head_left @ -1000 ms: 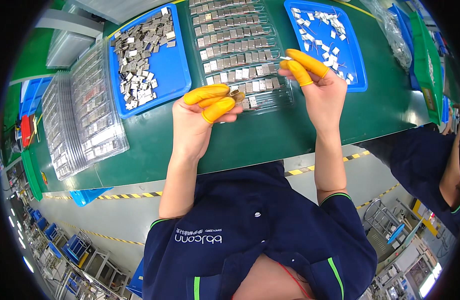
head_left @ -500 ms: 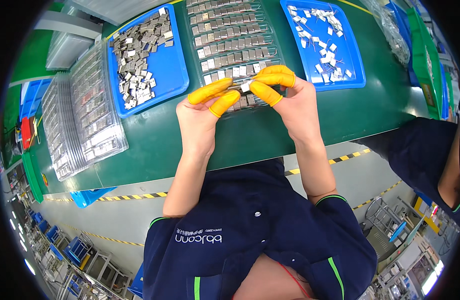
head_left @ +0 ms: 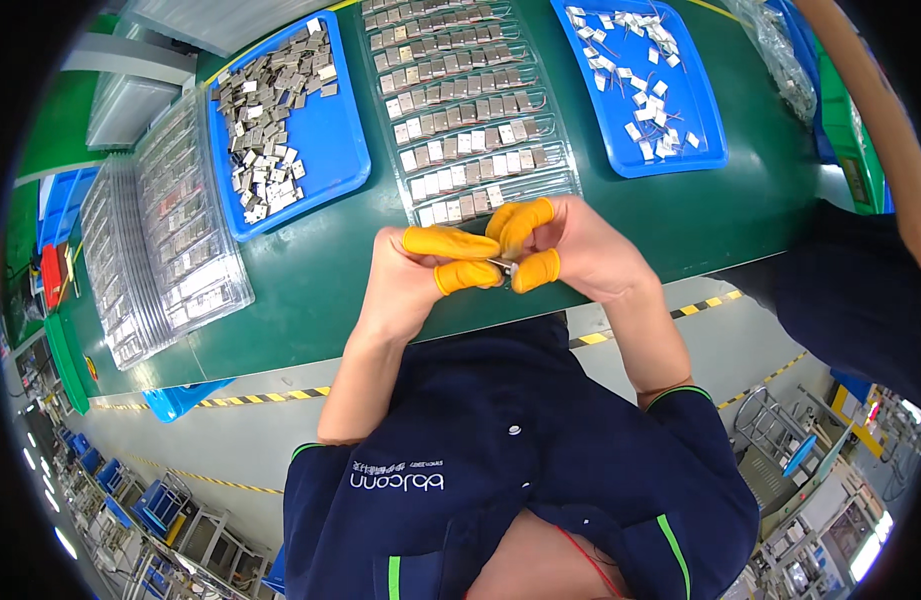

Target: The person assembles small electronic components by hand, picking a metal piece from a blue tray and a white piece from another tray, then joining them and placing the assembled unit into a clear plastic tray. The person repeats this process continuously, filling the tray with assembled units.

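Observation:
My left hand [head_left: 420,270] and my right hand [head_left: 555,248], with yellow finger cots, meet in front of a clear blister tray [head_left: 572,185]. Between their pinched fingertips is a small metal connector [head_left: 503,264], mostly hidden by the fingers. Rows of flat metal connectors [head_left: 460,147], some white-faced, lie in the blister tray's slots. In the left blue tray [head_left: 332,170] is a loose heap of grey and white-faced connectors [head_left: 265,120]. The right blue tray [head_left: 620,160] holds scattered small white pieces with thin wires [head_left: 655,105].
Stacked clear blister trays [head_left: 160,230] stand at the left of the green table [head_left: 310,290]. A clear plastic bag [head_left: 780,60] lies at the far right. Another person's arm [head_left: 875,110] and dark sleeve reach in at the right edge.
Both hands have drawn back from over the blister tray toward me, fingers closer together around the small connector. The other person's arm has come up at the right.

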`<state>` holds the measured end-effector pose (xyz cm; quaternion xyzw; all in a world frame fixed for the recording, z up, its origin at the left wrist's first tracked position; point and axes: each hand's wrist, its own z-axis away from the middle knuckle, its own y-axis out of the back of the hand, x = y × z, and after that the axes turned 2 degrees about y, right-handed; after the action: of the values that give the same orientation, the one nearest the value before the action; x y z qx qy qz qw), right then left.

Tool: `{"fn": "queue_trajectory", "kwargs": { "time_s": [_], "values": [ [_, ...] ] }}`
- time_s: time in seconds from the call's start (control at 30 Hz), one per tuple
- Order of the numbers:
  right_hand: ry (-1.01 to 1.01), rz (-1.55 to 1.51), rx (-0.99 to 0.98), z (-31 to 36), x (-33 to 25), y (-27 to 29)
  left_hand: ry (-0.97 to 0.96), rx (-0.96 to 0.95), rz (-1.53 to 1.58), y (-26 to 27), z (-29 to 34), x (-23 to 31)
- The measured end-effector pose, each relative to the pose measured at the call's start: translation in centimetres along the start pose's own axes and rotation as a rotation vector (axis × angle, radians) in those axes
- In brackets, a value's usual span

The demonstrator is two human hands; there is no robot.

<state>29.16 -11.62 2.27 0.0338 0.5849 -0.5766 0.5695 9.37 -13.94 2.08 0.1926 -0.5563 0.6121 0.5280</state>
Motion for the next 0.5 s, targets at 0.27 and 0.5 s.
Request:
{"fn": "queue_trajectory", "kwargs": {
  "time_s": [0.27,0.5],
  "values": [
    [0.344,0.485,0.381,0.7,1.3,-0.5,-0.091,0.229,-0.106,-1.4,0.3,-1.9],
    [0.727,1.517,0.7,-0.1,1.3,0.5,-0.418,0.481,-0.314,0.2,-0.3,-0.3]
  ]
}}
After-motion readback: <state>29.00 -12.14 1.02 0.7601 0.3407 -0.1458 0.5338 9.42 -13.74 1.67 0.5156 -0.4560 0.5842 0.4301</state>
